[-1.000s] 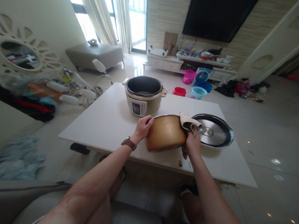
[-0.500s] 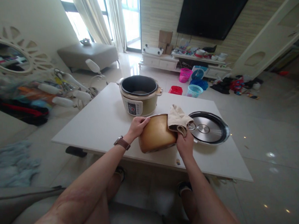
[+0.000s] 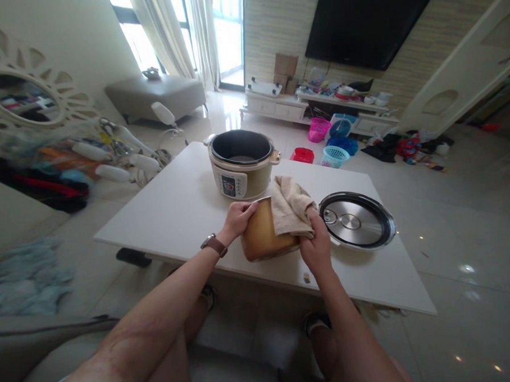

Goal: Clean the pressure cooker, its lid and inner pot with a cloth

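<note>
Golden pot (image 3: pixel 259 236) is held over the near tabletop (image 3: pixel 166 215), gripped by the left hand (image 3: pixel 237 219), cloth (image 3: pixel 290 209) apparently pinched against it by the right hand (image 3: pixel 318 247); lid (image 3: pixel 363 230) already off, cooker (image 3: pixel 259 180) still uncovered.

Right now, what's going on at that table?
Someone is holding a gold pot with two bare hands. The left hand grips it by the rim, and the right hand holds a beige cloth against its outer side. The pot is tilted. Behind it, the cooker stands open on the white table, and a round lid lies on the table to the right.
</note>
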{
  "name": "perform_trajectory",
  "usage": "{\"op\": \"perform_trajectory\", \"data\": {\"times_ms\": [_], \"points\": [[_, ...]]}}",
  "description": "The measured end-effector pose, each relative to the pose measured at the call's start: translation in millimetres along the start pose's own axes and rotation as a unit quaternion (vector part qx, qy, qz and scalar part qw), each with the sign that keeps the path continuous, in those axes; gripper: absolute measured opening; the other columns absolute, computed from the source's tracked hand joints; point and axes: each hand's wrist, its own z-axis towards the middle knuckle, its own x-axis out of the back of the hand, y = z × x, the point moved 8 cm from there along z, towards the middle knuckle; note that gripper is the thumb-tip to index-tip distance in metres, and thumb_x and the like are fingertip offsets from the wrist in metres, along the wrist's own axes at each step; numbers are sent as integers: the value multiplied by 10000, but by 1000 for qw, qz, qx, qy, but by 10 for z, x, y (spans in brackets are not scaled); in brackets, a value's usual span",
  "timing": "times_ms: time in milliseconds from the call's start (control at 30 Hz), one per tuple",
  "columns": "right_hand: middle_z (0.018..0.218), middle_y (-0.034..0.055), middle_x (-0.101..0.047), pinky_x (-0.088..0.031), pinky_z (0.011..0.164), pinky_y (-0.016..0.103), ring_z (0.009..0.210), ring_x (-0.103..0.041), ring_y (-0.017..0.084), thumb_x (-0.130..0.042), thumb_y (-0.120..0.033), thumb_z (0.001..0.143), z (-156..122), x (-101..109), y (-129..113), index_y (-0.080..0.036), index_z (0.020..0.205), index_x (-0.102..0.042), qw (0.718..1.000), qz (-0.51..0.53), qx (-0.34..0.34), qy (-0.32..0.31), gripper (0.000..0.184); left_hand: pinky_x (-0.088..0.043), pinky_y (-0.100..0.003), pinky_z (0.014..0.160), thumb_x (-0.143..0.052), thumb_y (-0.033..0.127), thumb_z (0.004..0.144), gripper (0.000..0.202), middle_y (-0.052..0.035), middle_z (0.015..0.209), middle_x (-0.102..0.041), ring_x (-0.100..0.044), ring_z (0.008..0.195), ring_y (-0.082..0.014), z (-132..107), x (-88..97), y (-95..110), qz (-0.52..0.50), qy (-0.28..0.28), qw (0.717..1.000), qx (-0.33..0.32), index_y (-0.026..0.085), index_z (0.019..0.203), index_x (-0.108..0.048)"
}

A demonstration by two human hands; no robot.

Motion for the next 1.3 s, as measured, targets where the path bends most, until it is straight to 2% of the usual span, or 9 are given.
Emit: {"op": "perform_trajectory", "data": {"times_ms": [67, 167, 267, 400, 533, 667, 867, 1167, 1300], "points": [[1333, 138, -739, -485, 1132, 492, 1280, -663, 309, -569, -321, 890, -13, 28, 295, -201, 1314, -691, 992, 38, -116, 41, 457, -177, -295, 553, -561, 661, 906, 619, 33, 581, -263, -238, 596, -103, -23, 10, -21, -8, 14, 1000, -3, 211, 542, -342], [1222, 133, -768, -483, 1123, 505, 1234, -673, 324, -582, -434, 893, -97, 45, 650, -198, 1211, -730, 959, 75, -261, 85, 423, -183, -298, 555, -545, 685, 893, 618, 33, 590, -255, -234, 596, -106, -70, 11, -137, -23, 35, 999, 2, 222, 553, -315], [1158, 137, -774, -462, 1135, 540, 1231, -661, 351, -599, -499, 858, -170, 73, 838, -183, 1115, -747, 931, 93, -333, 116, 434, -187, -297, 554, -504, 708, 881, 615, 35, 583, -252, -233, 589, -111, -114, -3, -287, -23, 53, 998, 11, 233, 555, -289], [1197, 140, -769, -441, 1158, 531, 1253, -646, 343, -611, -494, 847, -137, 112, 832, -176, 1119, -743, 940, 100, -304, 121, 440, -196, -299, 564, -441, 700, 883, 584, 32, 577, -268, -260, 591, -121, -97, -19, -323, 8, 44, 999, 7, 241, 557, -286], [1283, 150, -748, -430, 1173, 530, 1283, -639, 336, -598, -500, 851, -121, 115, 806, -175, 1168, -734, 941, 98, -303, 115, 474, -200, -297, 583, -506, 632, 905, 542, 29, 615, -303, -290, 610, -120, -12, -36, -89, 19, -8, 999, -26, 224, 587, -348], [1229, 150, -764, -447, 1163, 516, 1262, -652, 330, -607, -503, 848, -104, 78, 741, -176, 1133, -739, 944, 105, -297, 99, 454, -173, -303, 574, -532, 652, 922, 592, 28, 612, -281, -263, 596, -109, 28, -56, 81, -1, -36, 999, -27, 219, 575, -326], [1187, 118, -774, -471, 1136, 472, 1229, -663, 308, -589, -472, 873, -73, 79, 607, -204, 1139, -734, 955, 92, -269, 84, 404, -132, -305, 541, -547, 743, 895, 687, 31, 559, -246, -209, 553, -92, 19, -59, 10, -19, -16, 1000, 18, 220, 526, -294], [1201, 123, -771, -476, 1127, 497, 1214, -670, 319, -591, -499, 866, -94, 74, 684, -196, 1146, -730, 947, 101, -289, 101, 434, -139, -291, 511, -571, 792, 859, 716, 25, 546, -285, -238, 547, -89, 24, -90, 49, -45, -15, 998, 30, 207, 505, -358], [1248, 132, -759, -457, 1153, 493, 1255, -653, 317, -609, -533, 847, -90, 85, 700, -187, 1171, -727, 942, 114, -295, 110, 489, -142, -286, 496, -613, 828, 806, 739, 29, 533, -301, -244, 535, -82, 47, -47, -6, -58, 12, 997, 43, 207, 479, -382]]}}
